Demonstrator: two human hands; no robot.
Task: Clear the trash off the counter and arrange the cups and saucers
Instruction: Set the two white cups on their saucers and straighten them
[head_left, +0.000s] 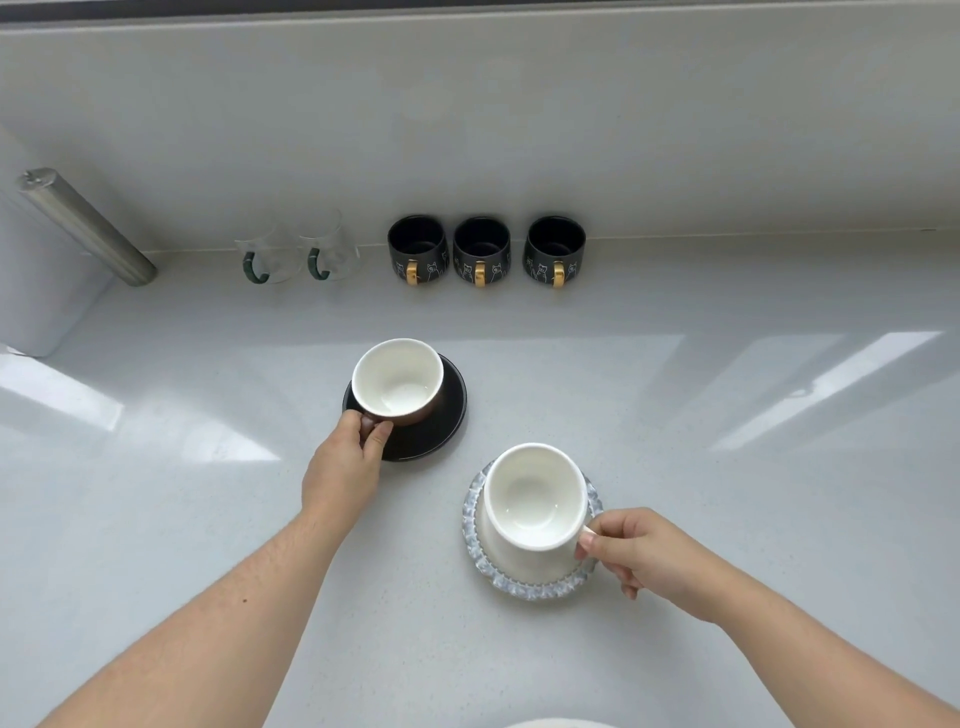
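Observation:
A brown cup (397, 379) with a white inside sits on a black saucer (441, 421) at the counter's middle. My left hand (345, 462) pinches its handle. Nearer and to the right, a white cup (532, 499) rests on a clear ruffled glass saucer (524, 587), and my right hand (641, 556) grips its handle. Along the back wall stand three black cups with gold handles (480, 249) and two clear glass cups with green handles (298, 252).
A metal cylinder (85, 226) leans at the back left above a white ribbed container (41, 270). The pale counter (727, 467) stretches wide on both sides, with a wall behind the row of cups.

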